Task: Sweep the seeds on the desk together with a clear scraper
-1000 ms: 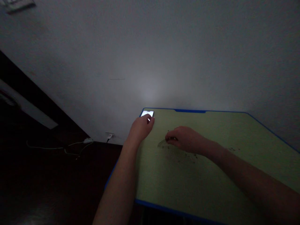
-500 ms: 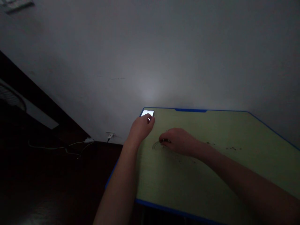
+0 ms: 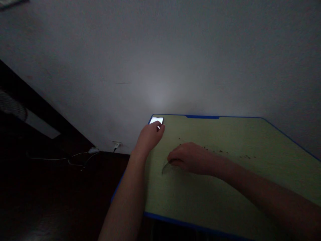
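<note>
My left hand [image 3: 151, 135] is at the table's far left corner, its fingers curled over the near end of a phone [image 3: 155, 119] with a bright lit screen. To its right and nearer to me, my right hand [image 3: 189, 157] is closed, low over the table. From its fingertips sticks out a thin, pale, curved piece [image 3: 165, 166] that looks partly see-through; the darkness hides what kind of thing it is. Small dark crumbs [image 3: 221, 151] lie scattered on the table beyond my right hand and forearm.
The pale green table [image 3: 238, 134] has a blue edge and stands against a grey wall [image 3: 213, 60]. Left of it, a plug sits in a wall socket [image 3: 117, 144], and white cables [image 3: 50, 158] trail over the dark floor. A fan [image 3: 12, 105] shows at far left.
My right hand has moved toward me with the thin curved piece, uncovering more crumbs behind it. My left hand stays at the phone. The view has shifted slightly.
</note>
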Motion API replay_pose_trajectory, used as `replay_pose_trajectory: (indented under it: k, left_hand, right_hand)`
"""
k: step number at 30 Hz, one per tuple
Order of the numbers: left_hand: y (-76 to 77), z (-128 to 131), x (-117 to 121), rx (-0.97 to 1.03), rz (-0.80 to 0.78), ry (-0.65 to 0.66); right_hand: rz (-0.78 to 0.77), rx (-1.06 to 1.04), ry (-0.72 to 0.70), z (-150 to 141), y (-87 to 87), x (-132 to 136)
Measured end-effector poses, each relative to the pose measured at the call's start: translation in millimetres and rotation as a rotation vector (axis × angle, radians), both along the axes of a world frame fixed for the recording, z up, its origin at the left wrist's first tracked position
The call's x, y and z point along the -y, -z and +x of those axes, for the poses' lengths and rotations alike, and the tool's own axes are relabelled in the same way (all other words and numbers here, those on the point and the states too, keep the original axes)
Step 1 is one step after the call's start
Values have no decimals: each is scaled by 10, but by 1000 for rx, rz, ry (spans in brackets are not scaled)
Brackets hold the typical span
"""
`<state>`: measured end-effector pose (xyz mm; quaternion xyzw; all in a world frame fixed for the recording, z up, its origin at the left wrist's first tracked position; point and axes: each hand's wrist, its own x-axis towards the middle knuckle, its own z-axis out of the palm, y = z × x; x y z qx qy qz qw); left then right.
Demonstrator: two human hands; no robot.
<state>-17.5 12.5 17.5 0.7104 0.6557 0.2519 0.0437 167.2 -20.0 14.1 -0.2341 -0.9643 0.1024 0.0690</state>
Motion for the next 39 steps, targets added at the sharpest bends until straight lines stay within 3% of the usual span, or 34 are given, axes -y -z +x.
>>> replay_pose_trajectory:
  k: [5,9,21,39]
  left_hand:
    - [4,-2,-9,-1,-2,-3]
    - [14,-3,-11,-3,0,-4]
    - [25,-23,-17,2,-2,19]
    - [18,-10,-35,-6,-31,20]
  right_hand:
    - [-68,-20,-2,69,-46,-34]
    - [-29,-59,23,-11,-65,-142]
    - [-24,-51,-31,-252,36,-172]
    - [-323,-30,-120,349,44,-110]
